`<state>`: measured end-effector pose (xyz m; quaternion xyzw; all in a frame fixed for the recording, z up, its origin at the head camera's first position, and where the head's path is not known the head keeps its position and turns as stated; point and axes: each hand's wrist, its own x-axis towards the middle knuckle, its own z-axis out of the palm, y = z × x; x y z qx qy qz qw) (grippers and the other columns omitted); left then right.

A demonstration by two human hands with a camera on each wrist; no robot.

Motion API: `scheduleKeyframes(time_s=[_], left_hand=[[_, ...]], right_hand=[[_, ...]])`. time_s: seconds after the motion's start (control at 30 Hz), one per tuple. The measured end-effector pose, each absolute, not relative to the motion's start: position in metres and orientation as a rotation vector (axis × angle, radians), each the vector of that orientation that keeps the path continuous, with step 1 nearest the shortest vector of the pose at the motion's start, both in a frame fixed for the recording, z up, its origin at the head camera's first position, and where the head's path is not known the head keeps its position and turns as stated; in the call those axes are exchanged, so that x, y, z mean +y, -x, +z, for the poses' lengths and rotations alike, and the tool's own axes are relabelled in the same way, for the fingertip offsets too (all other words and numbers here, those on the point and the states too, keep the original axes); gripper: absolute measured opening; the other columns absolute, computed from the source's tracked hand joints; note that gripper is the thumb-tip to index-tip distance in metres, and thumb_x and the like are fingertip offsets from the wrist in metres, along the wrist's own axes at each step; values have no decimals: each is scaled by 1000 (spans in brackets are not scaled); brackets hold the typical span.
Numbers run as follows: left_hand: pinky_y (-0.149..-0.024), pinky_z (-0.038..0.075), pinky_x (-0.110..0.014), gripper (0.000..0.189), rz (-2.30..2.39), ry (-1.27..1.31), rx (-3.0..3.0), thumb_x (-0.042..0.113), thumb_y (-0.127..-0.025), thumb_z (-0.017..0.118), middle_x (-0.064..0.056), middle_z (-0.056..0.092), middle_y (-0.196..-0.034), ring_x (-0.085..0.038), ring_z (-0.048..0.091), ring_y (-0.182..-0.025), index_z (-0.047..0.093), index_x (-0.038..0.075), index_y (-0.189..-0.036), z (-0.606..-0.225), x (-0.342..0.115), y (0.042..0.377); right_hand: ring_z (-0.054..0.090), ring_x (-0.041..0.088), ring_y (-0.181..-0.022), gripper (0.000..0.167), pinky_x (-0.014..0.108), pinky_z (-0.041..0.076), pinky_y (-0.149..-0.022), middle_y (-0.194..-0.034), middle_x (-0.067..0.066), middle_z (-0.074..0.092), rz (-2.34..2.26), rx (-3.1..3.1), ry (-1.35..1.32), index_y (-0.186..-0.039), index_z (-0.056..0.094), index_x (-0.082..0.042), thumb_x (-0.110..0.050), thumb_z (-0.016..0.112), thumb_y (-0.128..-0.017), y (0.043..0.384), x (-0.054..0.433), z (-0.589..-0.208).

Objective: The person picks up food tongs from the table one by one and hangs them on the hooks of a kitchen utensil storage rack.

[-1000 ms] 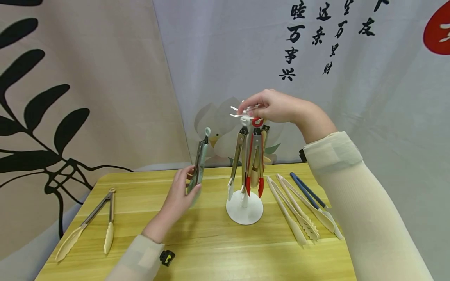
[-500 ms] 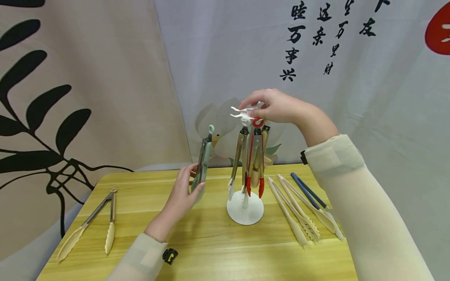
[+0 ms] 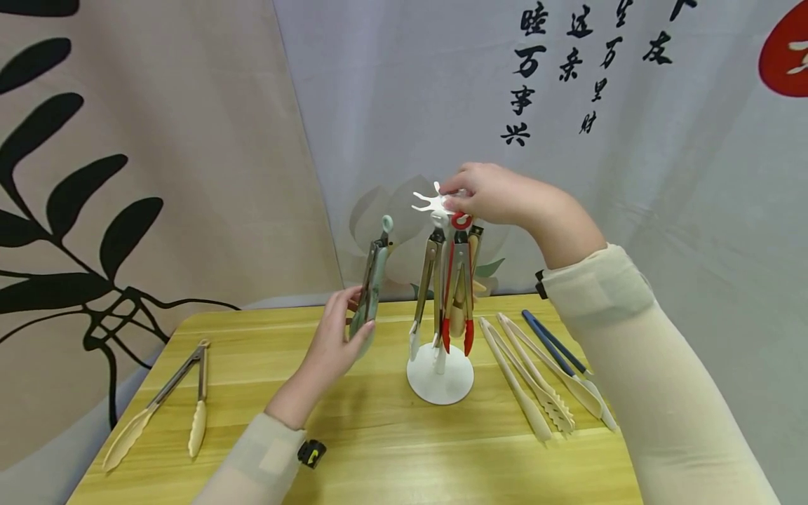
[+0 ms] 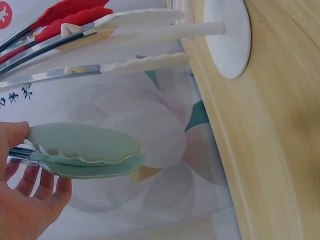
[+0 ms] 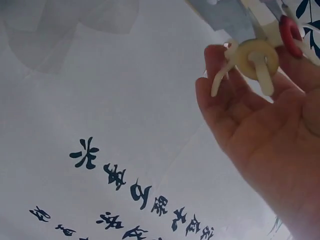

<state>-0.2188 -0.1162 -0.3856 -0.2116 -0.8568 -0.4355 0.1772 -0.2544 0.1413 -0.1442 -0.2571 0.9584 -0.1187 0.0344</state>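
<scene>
While the left hand grips pale-green, scallop-headed metal tongs, tilted, tips down, above the yellow wooden counter, up goes the right hand, pinching the hooked top of the white round-based stand, where red-tipped metal tongs hang!

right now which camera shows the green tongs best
Left wrist: the green tongs show both wavy-edged tips there, large. The head view shows them smaller, slightly tilted, lower part partly behind the left grip. The right wrist view doesn't show them.
</scene>
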Motion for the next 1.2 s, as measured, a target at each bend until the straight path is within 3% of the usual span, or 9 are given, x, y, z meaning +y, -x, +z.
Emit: scheduleKeyframes(time_s=[0.13,0.37,0.47,1.2], left_hand=[[-89,50,-37,60,-1231,606,-2422,10,-87,67,-8,46,-123,-19,49,-107,38,10,-139,-380,-114,219],[-92,49,-38,60,-1233,641,-2429,11,-87,66,-9,45,-125,-21,51,-109,37,11,-140,-371,-110,221],[-92,49,-37,61,-1220,658,-2425,11,-87,66,-9,44,-126,-21,51,-108,37,11,-141,-369,-109,223],[-93,49,-40,61,-1161,700,-2443,13,-91,62,-12,43,-130,-23,49,-111,34,16,-145,-354,-104,228]], right_hand=[[48,30,-120,38,47,38,-103,-137,17,47,-382,2927,815,-135,51,-5,-19,47,-100,256,141,-145],[61,22,-93,32,39,46,-87,-127,11,55,-463,2918,819,-128,58,-7,-17,49,-99,255,141,-148],[62,21,-90,31,38,47,-84,-124,10,57,-473,2920,825,-127,59,-8,-16,49,-99,255,141,-148],[58,21,-89,31,35,45,-79,-125,9,55,-469,2930,800,-128,59,-11,-17,48,-99,254,141,-148]])
